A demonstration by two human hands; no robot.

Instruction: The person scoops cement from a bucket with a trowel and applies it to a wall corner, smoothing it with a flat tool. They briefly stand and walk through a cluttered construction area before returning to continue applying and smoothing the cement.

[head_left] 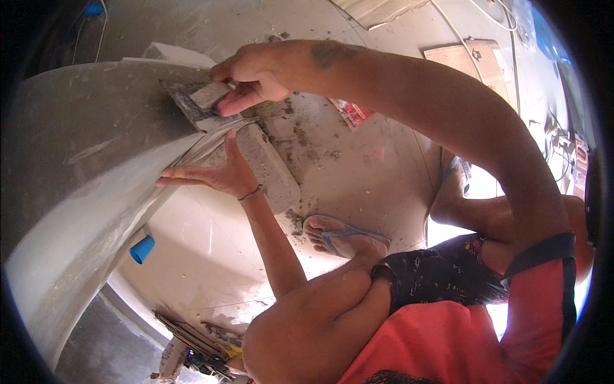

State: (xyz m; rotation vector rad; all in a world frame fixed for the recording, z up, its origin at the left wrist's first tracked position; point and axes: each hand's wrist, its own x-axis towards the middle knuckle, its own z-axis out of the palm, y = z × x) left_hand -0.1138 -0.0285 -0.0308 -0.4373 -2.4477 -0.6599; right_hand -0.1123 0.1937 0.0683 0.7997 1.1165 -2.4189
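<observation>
My right hand (252, 80) reaches across to the far left and is closed around the pale block-like handle of a plastering float (182, 105). The float's dark, smeared plate rests against the end of a grey plastered wall or ledge (96, 121). Just below it, my left hand (220, 173) has its fingers spread, the fingertips at the ledge's pale lower edge. Whether they press on it, I cannot tell. A pale rectangular block (275, 169) lies on the floor beside my left wrist.
Mortar crumbs litter the tiled floor (358, 173) around the block. A blue cup (142, 249) lies near the ledge's foot. Beyond my right arm are a red packet (355, 114), a cardboard piece (480, 61) and cables. Piled scraps (198, 352) sit at the lower left.
</observation>
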